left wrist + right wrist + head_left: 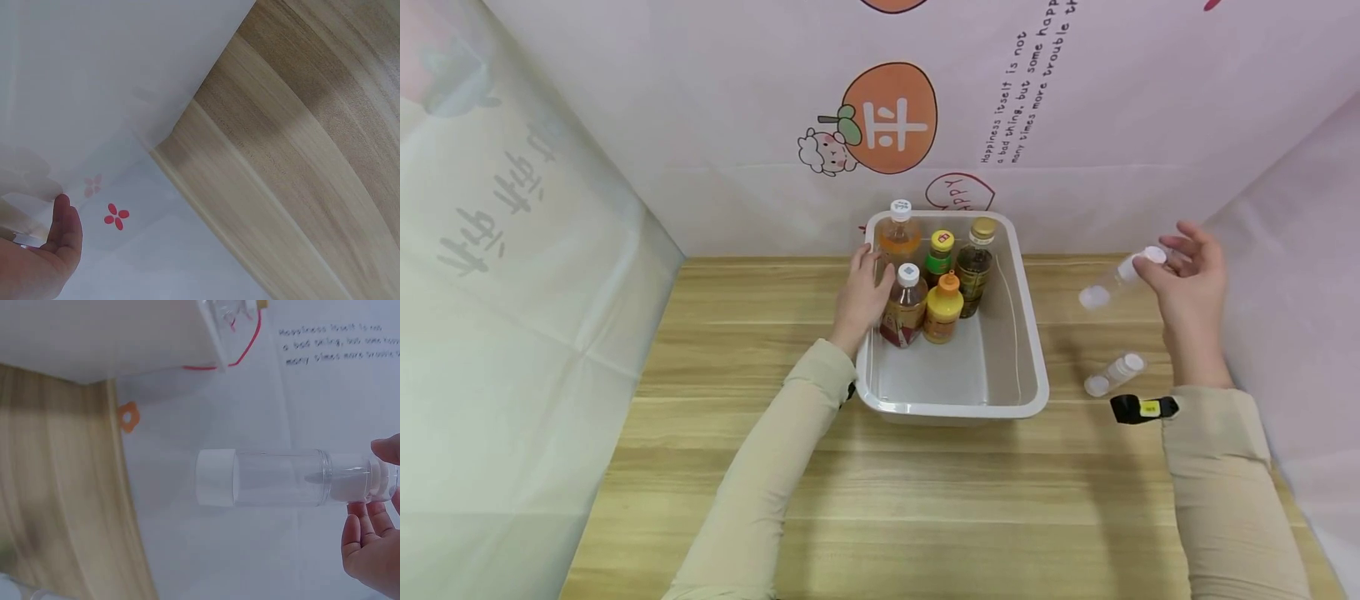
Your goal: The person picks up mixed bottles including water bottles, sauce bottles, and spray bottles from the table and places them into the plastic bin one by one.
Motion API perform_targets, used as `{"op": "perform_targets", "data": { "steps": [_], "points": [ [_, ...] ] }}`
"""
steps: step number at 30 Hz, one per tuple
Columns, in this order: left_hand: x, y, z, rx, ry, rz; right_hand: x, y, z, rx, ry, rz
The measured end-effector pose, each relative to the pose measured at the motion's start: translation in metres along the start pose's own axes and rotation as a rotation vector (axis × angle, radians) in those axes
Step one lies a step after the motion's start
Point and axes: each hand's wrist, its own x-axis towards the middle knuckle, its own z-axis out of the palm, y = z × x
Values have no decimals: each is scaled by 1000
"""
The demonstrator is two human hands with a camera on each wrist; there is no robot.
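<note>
My right hand (1197, 279) pinches one end of a clear cylindrical bottle (1105, 287) with white ends, held tilted above the table. In the right wrist view the thumb and fingers are at the bottle's (278, 478) right end. A similar clear bottle (1114, 374) is below it. My left hand (859, 302) is at the left rim of a pale plastic bin (951, 409), fingers slightly bent, thumb near the white-capped bottles. Inside stand an orange-liquid bottle (899, 237), a brown-liquid bottle (904, 312), a yellow squeeze bottle (942, 315), a yellow-capped bottle (938, 260) and a gold-capped bottle (973, 271).
The bin stands on a wood-grain table (925, 517) close to the back. Printed white sheeting (737, 108) hangs behind it, with more sheeting along the left (512, 333) and right (1300, 275) sides.
</note>
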Motion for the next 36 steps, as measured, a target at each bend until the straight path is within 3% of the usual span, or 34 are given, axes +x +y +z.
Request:
{"op": "perform_targets", "data": {
  "steps": [7,11,23,31,36],
  "points": [
    [0,0,0,-1,0,-1,-6,-15,20,9,-44,-74],
    [0,0,0,0,2,1,-9,-22,30,65,-85,-104],
    [-1,2,-1,-6,5,3,-21,-35,59,77,-265,-153],
    [-2,1,-1,-7,4,6,-28,-33,78,-33,-350,-187],
    [-2,1,-1,-2,6,6,-29,-27,88,-177,-388,-182]
  ]
}}
